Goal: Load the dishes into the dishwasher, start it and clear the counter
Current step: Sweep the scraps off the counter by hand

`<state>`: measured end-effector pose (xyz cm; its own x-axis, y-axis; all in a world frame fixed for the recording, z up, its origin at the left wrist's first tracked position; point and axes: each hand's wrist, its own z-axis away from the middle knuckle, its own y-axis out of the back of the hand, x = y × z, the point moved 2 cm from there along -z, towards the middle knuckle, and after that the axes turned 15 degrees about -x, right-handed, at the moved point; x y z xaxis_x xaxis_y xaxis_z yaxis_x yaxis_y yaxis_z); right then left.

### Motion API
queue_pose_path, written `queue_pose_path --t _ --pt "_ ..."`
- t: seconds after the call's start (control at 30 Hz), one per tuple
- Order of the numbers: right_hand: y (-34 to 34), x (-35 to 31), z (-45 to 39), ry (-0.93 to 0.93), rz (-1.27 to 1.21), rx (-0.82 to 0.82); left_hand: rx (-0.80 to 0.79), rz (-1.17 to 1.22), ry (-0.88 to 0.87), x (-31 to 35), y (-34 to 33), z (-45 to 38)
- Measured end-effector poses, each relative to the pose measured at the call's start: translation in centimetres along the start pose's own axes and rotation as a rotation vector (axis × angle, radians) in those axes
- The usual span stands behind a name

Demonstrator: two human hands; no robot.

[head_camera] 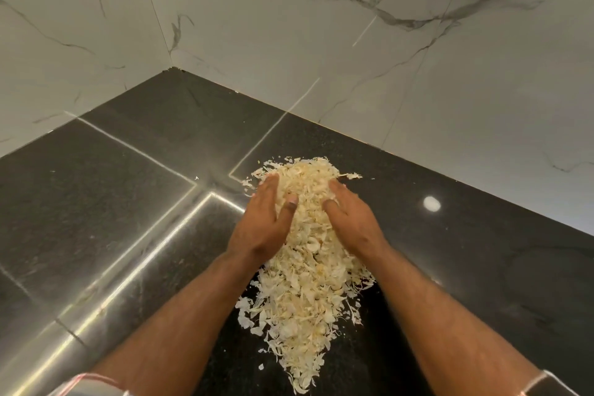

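A long heap of pale, papery peel scraps (305, 280) lies on the black granite counter (135, 202). My left hand (265, 222) presses against the heap's left flank with straight fingers, thumb laid on top of the scraps. My right hand (352, 219) presses the heap's right flank, its fingers straight and their tips sunk into the peels. The two hands cup the far end of the heap between them. No dishes and no dishwasher are in view.
White marble-look walls (289, 26) meet in a corner behind the counter. Loose scraps trail toward the counter's near side. A ceiling light glares off the granite (431, 203) at the right. Bare black counter stretches to the left and right of the heap.
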<state>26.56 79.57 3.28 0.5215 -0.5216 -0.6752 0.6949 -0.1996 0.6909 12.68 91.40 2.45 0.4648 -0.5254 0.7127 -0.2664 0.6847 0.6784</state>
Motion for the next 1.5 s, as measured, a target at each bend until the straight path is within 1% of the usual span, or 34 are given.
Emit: queue_pose_path --t 0.1,0.17,0.23,0.3,0.43,0.57,0.67,0.73,0.83,0.9,0.97,1.03,1.07,1.13,1.17,1.23,1.27,1.33,1.43,1.5 --pt "1.9 -0.4 -0.4 0.044 -0.055 0.148 0.085 0.021 -0.002 -1.1 1.3 -0.5" --pt "4.2 0.6 -1.8 0.020 -0.039 0.203 0.149 -0.053 0.038 -3.2 3.2 -1.5" --pt "5.7 2.0 -3.7 -0.045 -0.001 0.154 0.147 -0.137 0.104 -4.9 4.7 -2.9" --pt "5.7 2.7 -5.8 -0.084 0.056 0.073 0.111 -0.210 0.139 -5.7 5.3 -4.5" --pt "4.4 2.4 -9.4 -0.003 0.136 -0.022 0.044 -0.269 0.088 -4.6 4.7 -7.0" --pt "4.1 0.7 -10.7 0.104 0.134 -0.145 -0.015 -0.176 0.055 -3.3 4.5 -8.6" --pt "3.2 -0.6 -10.0 0.166 0.080 -0.190 -0.112 -0.115 0.051 -2.3 3.9 -8.9" --pt "2.6 -1.7 -9.1 0.201 0.033 -0.221 -0.159 -0.062 0.015 -1.4 3.2 -8.5" --pt "2.4 -3.2 -7.1 0.207 0.009 -0.251 -0.146 0.021 -0.056 -0.2 2.7 -6.9" --pt "2.4 -4.0 -5.6 0.214 0.019 -0.254 -0.122 0.079 -0.076 0.2 2.7 -5.4" --pt "2.7 -4.4 -3.8 0.232 0.041 -0.247 -0.135 0.103 -0.100 0.6 2.8 -3.4" --pt "3.2 -3.9 -1.7 0.222 0.039 -0.195 -0.147 0.110 -0.109 0.3 3.0 -1.5" --pt "3.6 -3.1 -0.9 0.201 0.043 -0.139 -0.126 0.106 -0.094 -0.4 3.3 -0.9" --pt "4.1 -1.1 1.0 0.112 0.077 -0.009 -0.058 0.077 -0.033 -2.1 4.1 0.2" --pt "3.9 -0.1 1.9 0.045 0.085 0.030 -0.043 0.061 0.000 -2.7 4.3 0.8" --pt "2.4 1.1 3.3 -0.067 0.056 0.044 -0.062 0.033 0.051 -3.1 3.5 1.7" --pt "1.3 1.0 3.7 -0.087 0.030 0.049 -0.075 0.021 0.063 -2.6 2.9 2.1" --pt "-1.0 0.0 3.7 -0.062 -0.030 0.090 -0.062 0.041 0.039 -0.9 1.3 2.6" --pt "-2.9 -2.2 3.4 0.003 -0.134 0.175 -0.024 0.152 -0.044 1.2 -0.7 2.7" --pt "-3.3 -2.7 3.5 0.022 -0.132 0.219 0.000 0.174 -0.061 1.2 -1.1 2.6"
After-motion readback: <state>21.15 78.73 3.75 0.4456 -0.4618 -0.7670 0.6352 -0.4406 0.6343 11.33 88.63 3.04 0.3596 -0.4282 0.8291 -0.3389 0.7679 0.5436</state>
